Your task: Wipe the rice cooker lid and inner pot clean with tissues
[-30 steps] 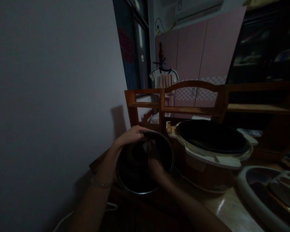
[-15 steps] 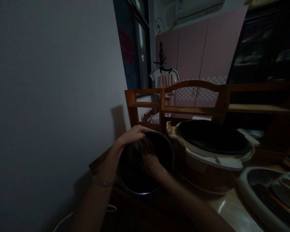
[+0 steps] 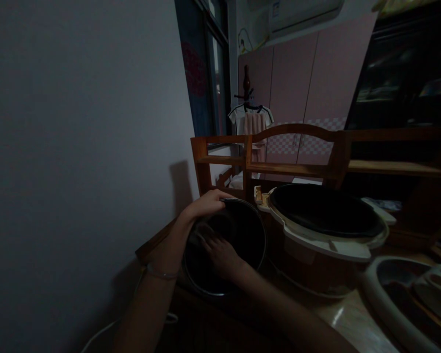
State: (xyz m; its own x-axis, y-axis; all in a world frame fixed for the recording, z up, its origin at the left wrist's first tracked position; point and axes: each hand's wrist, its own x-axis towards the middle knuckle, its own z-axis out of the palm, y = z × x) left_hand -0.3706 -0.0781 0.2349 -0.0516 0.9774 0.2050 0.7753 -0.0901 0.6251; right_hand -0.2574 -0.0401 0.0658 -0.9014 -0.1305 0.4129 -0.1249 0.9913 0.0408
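A dark round inner pot (image 3: 248, 235) with a shiny metal rim is tipped so that its mouth faces me. My left hand (image 3: 208, 203) is closed over the upper left part of the rim, with some fingers out of sight behind it. Inside the pot is my right hand (image 3: 222, 255), its fingers against the inner wall. A pale, blurred piece of something (image 3: 203, 232) shows at those fingertips; its kind is too dim to make out. Right of the pot stands a large white cooker body (image 3: 325, 242) with a wide black opening.
At the lower right, a round lid (image 3: 384, 282) with a pale rim lies on the shiny tabletop (image 3: 347, 311). Behind is a wooden shelf frame (image 3: 290, 167). A plain wall (image 3: 95, 147) bounds the left side, and a white cord (image 3: 103, 333) runs below.
My right hand has moved left and slightly down inside the pot, with the pale piece at its fingers. The pot and my left hand have shifted slightly right.
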